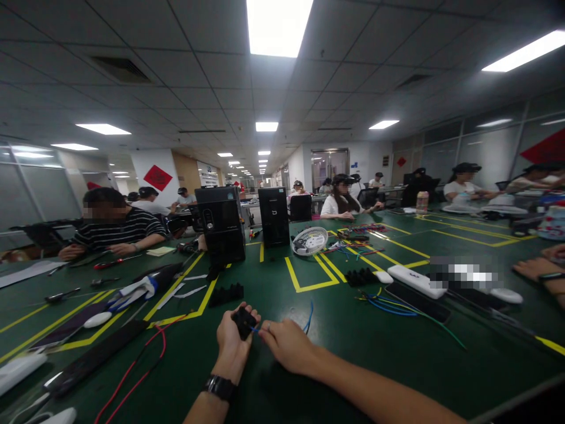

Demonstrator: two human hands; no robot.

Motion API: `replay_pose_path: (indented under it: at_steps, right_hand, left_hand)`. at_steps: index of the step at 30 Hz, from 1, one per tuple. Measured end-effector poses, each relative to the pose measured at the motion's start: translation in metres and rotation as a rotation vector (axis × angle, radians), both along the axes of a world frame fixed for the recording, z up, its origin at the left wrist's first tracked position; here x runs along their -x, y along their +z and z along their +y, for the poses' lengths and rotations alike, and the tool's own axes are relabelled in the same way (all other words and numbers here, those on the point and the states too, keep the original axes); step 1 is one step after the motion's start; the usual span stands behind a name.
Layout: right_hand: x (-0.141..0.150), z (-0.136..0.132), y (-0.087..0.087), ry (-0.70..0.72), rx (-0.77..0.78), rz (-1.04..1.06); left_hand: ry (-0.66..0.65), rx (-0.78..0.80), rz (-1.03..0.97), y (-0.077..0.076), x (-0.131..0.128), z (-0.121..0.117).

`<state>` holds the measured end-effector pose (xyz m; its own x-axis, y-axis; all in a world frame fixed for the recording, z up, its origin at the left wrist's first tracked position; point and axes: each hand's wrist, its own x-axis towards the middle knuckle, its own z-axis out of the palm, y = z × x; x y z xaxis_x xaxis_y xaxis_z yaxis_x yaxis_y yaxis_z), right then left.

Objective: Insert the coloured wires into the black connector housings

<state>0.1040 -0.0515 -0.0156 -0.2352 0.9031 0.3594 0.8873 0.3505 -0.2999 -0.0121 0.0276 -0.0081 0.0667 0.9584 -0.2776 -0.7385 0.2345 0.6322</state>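
I see the left hand (pixel 233 343) curled round a black block (pixel 242 322); just beside it, the right hand (pixel 286 347) pinches a blue wire (pixel 255 330). I judge the wire light, springy, best gripped near its end; the block, stiff.

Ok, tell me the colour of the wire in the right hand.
The wire is blue; see the head view.

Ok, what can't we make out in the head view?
Head view:
Whether the blue wire is seated in the black block: too small, dim.
Black block's underside: hidden by the left hand.
Blue wire's run past the pinch: hidden by the right hand.
Red wire, lower end: cut off by the bottom edge.
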Motion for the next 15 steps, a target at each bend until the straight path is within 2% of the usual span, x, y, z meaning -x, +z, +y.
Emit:
replay_pose_path:
  at_steps: [8, 10, 13, 15]
  right_hand:
    - [0.031, -0.002, -0.022, -0.049, 0.011, 0.008]
    - [0.027, -0.001, -0.020, -0.023, 0.021, 0.006]
    - [0.019, 0.000, -0.013, 0.006, 0.035, 0.040]
    - [0.017, -0.002, -0.007, 0.031, 0.046, 0.094]
  left_hand:
    - [0.163, -0.080, 0.052, -0.001, 0.002, 0.003]
    - [0.104, -0.072, 0.005, 0.000, 0.003, 0.004]
    - [-0.055, -0.033, -0.075, 0.001, 0.003, 0.004]
    - [-0.054, -0.036, -0.059, 0.001, 0.002, 0.005]
